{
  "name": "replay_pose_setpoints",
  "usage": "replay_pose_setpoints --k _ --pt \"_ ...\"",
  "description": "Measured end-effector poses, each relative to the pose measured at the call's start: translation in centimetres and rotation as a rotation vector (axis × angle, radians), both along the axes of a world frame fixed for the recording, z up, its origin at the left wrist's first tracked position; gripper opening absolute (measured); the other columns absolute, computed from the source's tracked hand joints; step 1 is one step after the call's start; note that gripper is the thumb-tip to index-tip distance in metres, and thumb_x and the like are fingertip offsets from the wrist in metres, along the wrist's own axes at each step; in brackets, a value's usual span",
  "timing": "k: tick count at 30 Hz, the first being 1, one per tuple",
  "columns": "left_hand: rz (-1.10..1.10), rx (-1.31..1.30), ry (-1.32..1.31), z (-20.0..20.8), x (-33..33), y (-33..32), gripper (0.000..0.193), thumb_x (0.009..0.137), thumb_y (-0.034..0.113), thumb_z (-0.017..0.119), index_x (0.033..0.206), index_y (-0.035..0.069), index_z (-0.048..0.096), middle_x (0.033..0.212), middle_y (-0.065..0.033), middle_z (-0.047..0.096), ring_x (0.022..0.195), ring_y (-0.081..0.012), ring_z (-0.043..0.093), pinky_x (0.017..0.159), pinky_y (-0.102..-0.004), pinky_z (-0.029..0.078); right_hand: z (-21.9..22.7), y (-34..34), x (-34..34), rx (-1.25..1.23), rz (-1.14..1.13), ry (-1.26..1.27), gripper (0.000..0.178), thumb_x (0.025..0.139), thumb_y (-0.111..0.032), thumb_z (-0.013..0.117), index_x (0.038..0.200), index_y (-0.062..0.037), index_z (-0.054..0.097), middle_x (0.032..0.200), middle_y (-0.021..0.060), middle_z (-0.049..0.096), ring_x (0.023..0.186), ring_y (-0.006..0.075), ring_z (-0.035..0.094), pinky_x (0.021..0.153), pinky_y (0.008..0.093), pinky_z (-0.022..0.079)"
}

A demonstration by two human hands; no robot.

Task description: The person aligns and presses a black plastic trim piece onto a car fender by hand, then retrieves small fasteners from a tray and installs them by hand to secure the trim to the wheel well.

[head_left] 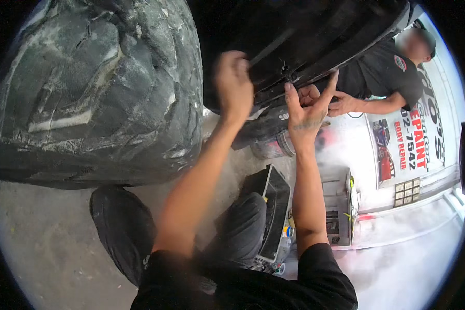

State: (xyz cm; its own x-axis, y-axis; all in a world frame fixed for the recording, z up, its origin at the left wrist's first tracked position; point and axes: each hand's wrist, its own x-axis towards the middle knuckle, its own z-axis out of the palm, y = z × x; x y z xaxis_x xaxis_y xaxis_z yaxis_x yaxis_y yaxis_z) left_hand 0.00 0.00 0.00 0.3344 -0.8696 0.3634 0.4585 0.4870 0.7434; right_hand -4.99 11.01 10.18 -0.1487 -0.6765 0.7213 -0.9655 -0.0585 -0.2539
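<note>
Both my hands are raised at the lower edge of a large, glossy black panel (pixel 305 31). My left hand (pixel 233 85) is smeared by motion in front of the panel, its fingers apparently bent; whether it holds anything does not show. Farther right, my right hand (pixel 307 114) has its thumb and forefinger stretched up and apart, the other fingers curled, and nothing visible between them. The thumb tip is just below a small ragged spot (pixel 286 70) on the panel. Beside my right hand, a co-worker's hand (pixel 342 104) reaches in from the right near the panel's edge.
A bulky thing under a dusty dark cover (pixel 103 98) fills the left. Below the panel stand a stained bucket (pixel 267 150) and a black crate (pixel 279 194) by my knee. A grey shelf unit (pixel 341 181) and a printed banner (pixel 400 139) are at right, near the co-worker (pixel 377 72).
</note>
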Motion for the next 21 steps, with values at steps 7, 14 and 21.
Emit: replay_pose_setpoints --k 7,14,21 --pt "-0.173 -0.226 0.044 0.0 0.7 2.3 0.031 0.078 0.008 0.079 0.106 0.003 0.066 0.095 -0.0079 0.062 0.084 -0.0190 0.062 0.072 -0.0311 0.050 -0.5 0.1 -0.7 0.016 0.175 -0.020 0.100 0.090 -0.005 0.071 0.158 -0.0015 -0.001 0.077 0.0071 0.062 0.066 0.0083 0.052 0.058 0.0220 0.042" --pt "-0.113 -0.150 0.041 0.6 -0.7 1.7 0.026 0.079 0.003 0.076 0.103 0.002 0.066 0.089 -0.0084 0.062 0.078 -0.0195 0.060 0.071 -0.0322 0.050 -0.5 -0.3 -0.2 0.005 0.027 0.079 0.101 0.091 -0.010 0.073 0.157 0.0001 -0.003 0.070 0.0077 0.061 0.061 0.0090 0.052 0.057 0.0232 0.043" --pt "-0.148 -0.222 0.042 0.8 0.3 1.8 0.029 0.081 0.008 0.075 0.108 0.002 0.064 0.095 -0.0106 0.061 0.085 -0.0216 0.060 0.076 -0.0337 0.049 0.1 -0.1 0.0 0.032 0.018 0.136 0.103 0.089 -0.012 0.074 0.157 0.0015 -0.002 0.069 0.0080 0.062 0.061 0.0088 0.054 0.057 0.0236 0.045"
